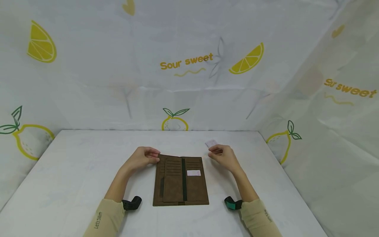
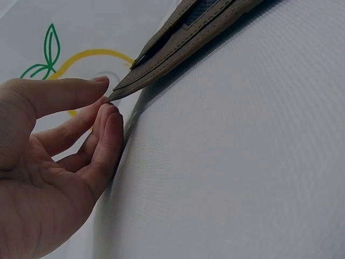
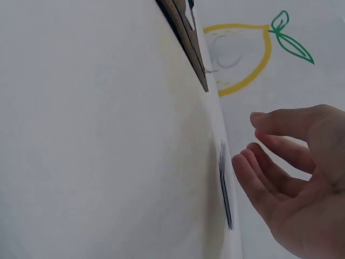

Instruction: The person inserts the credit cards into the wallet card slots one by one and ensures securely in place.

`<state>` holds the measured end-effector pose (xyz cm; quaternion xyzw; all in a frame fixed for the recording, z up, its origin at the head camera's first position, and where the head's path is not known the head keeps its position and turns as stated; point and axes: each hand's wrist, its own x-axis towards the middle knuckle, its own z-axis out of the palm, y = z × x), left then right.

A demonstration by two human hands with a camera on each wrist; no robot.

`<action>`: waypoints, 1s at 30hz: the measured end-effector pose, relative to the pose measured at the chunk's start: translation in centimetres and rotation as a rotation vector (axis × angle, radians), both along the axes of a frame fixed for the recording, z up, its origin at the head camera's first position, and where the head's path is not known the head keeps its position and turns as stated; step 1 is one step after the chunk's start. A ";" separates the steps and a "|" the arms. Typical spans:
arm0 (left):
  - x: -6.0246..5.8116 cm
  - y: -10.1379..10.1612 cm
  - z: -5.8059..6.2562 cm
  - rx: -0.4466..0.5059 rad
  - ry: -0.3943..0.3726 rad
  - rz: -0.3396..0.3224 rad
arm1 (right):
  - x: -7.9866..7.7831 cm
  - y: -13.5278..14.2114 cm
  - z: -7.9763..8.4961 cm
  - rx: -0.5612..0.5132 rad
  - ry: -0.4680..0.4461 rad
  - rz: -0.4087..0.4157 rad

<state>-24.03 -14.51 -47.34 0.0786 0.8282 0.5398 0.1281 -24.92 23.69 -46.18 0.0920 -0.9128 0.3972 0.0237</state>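
Note:
A brown long wallet (image 1: pixel 172 187) lies unfolded on the table, with several card slots and a dark strap (image 1: pixel 184 179) down its middle. One pale card (image 1: pixel 193 172) sits in a slot on its right half. My left hand (image 1: pixel 144 155) pinches the wallet's upper left corner between thumb and fingers; the left wrist view shows that corner (image 2: pixel 121 93) at the fingertips. My right hand (image 1: pixel 224 156) hovers beside a small stack of pale cards (image 1: pixel 211 143) right of the wallet, fingers loosely bent. In the right wrist view the fingertips are just off the stack (image 3: pixel 226 194), with nothing between them.
A white cloth covers the table (image 1: pixel 88 177). Behind it and to the right hang white curtains (image 1: pixel 103 98) printed with lemons and lettering. Black wrist cameras (image 1: pixel 132 203) sit at both cuffs.

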 end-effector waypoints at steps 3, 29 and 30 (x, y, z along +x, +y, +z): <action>0.0 0.0 0.0 0.004 -0.002 -0.006 | -0.3 0.7 -0.2 0.002 0.042 -0.057; 0.0 -0.1 -0.1 0.009 -0.009 -0.005 | -0.4 2.6 -0.5 0.120 -0.050 -0.125; 0.0 -0.1 -0.1 0.006 -0.009 -0.004 | -0.4 2.6 -0.4 0.119 -0.053 -0.126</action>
